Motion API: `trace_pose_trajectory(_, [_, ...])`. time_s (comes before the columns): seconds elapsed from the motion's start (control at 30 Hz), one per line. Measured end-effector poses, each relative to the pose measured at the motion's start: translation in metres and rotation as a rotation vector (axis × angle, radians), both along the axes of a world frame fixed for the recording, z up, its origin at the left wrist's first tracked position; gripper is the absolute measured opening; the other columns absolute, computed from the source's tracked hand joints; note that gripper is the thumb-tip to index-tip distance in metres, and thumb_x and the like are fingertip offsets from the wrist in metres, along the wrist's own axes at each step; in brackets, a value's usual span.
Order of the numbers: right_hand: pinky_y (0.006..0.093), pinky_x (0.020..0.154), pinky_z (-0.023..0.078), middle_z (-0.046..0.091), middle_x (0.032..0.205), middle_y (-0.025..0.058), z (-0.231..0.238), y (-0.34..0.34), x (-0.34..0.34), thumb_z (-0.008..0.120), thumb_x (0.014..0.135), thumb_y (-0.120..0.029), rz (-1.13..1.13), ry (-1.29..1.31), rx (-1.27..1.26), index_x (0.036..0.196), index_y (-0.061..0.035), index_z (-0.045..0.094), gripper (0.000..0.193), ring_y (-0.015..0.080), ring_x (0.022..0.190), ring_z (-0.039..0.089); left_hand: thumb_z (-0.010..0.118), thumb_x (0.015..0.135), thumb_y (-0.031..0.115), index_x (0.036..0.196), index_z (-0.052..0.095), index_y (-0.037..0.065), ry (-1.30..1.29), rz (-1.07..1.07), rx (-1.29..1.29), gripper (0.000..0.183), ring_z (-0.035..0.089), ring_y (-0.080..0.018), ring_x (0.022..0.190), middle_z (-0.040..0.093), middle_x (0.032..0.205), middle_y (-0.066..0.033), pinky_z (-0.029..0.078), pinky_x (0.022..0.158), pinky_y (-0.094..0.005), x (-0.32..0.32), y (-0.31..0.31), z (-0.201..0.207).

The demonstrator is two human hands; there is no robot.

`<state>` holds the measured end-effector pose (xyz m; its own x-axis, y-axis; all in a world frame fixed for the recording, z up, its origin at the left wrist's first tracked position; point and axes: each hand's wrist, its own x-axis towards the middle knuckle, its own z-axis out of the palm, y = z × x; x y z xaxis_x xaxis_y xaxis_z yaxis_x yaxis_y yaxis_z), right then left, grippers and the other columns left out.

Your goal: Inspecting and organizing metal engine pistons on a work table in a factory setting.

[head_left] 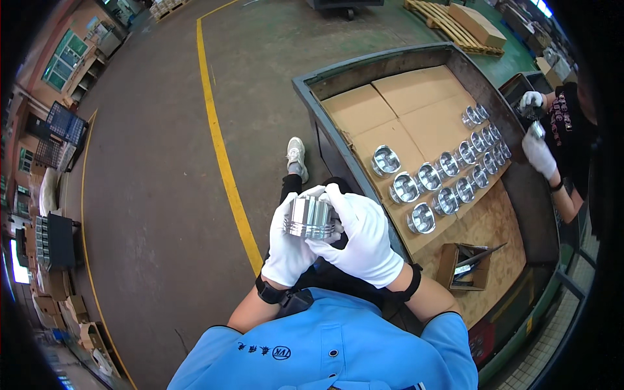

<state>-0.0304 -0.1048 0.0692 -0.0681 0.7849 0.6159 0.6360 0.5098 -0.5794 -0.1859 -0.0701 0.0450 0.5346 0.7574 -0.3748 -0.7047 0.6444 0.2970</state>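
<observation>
A shiny metal piston [309, 217] with ring grooves near its lower edge is held between my two gloved hands, in front of my chest. My left hand [286, 250], in a white glove, wraps round its left side. From the right, my right hand [364, 237], also gloved in white, grips the same piston, with fingers over its top and thumb side near its lower edge. Several more pistons [422, 218] stand in rows on cardboard [416, 91] inside the metal-walled bin at my right. The inner parts of some fingers are hidden behind the piston.
The bin's dark rim [377, 58] runs close by my right arm. Inside it, a small cardboard box [465, 268] holds tools. Across the bin, a co-worker's gloved hand [541, 156] is near another metal part. Yellow lines [218, 130] mark the floor; a pallet [448, 26] lies beyond.
</observation>
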Motion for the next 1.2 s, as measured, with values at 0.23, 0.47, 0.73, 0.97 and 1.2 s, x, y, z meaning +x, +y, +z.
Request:
trace_pose_trajectory(0.23, [0.0430, 0.075, 0.052, 0.069, 0.095, 0.0123, -0.014, -0.004, 0.004, 0.083, 0.069, -0.019, -0.033, -0.016, -0.044, 0.142, 0.0003, 0.054, 0.081, 0.0331, 0.083, 0.066, 0.039, 0.107, 0.044, 0.139, 0.056, 0.005, 0.091, -0.005, 0.146, 0.053, 0.067, -0.0267, 0.109, 0.068, 0.124, -0.0127, 0.055, 0.093, -0.0435, -0.002, -0.002, -0.006])
trace_pose_trajectory(0.47, [0.0413, 0.074, 0.051, 0.071, 0.102, 0.0118, -0.015, -0.001, 0.011, 0.079, 0.065, -0.005, 0.040, 0.055, -0.034, 0.143, -0.0021, 0.054, 0.082, 0.0317, 0.083, 0.066, 0.033, 0.104, 0.066, 0.144, 0.051, 0.009, 0.198, 0.012, 0.160, 0.072, 0.064, -0.0246, 0.113, 0.066, 0.124, -0.0092, 0.051, 0.100, -0.0445, -0.002, -0.007, 0.008])
trace_pose_trajectory(0.73, [0.0387, 0.077, 0.051, 0.073, 0.110, 0.0123, -0.016, -0.003, 0.011, 0.074, 0.069, -0.001, 0.050, 0.170, -0.067, 0.140, 0.0005, 0.054, 0.073, 0.0306, 0.088, 0.069, 0.072, 0.091, 0.056, 0.161, 0.023, 0.011, 0.273, -0.095, 0.424, 0.096, 0.055, -0.0204, 0.126, 0.050, 0.137, -0.0046, 0.047, 0.105, -0.0411, -0.011, -0.009, 0.014])
trace_pose_trajectory(0.97, [0.0395, 0.080, 0.052, 0.072, 0.113, 0.0165, -0.026, -0.001, 0.009, 0.078, 0.078, -0.009, 0.031, 0.197, -0.035, 0.136, 0.0009, 0.056, 0.063, 0.0334, 0.092, 0.069, 0.093, 0.073, 0.017, 0.162, 0.014, 0.006, 0.549, -0.016, 0.873, 0.119, 0.050, -0.0226, 0.135, 0.045, 0.146, -0.0129, 0.044, 0.110, -0.0384, -0.013, -0.012, 0.002])
trace_pose_trajectory(1.2, [0.0399, 0.085, 0.053, 0.072, 0.113, 0.0171, -0.030, -0.001, 0.011, 0.079, 0.078, -0.009, 0.052, 0.250, -0.054, 0.128, 0.0017, 0.060, 0.055, 0.0346, 0.096, 0.070, 0.096, 0.067, 0.010, 0.155, 0.030, 0.008, 0.667, 0.016, 1.018, 0.110, 0.053, -0.0199, 0.130, 0.049, 0.138, -0.0093, 0.046, 0.108, -0.0348, -0.014, -0.018, 0.004])
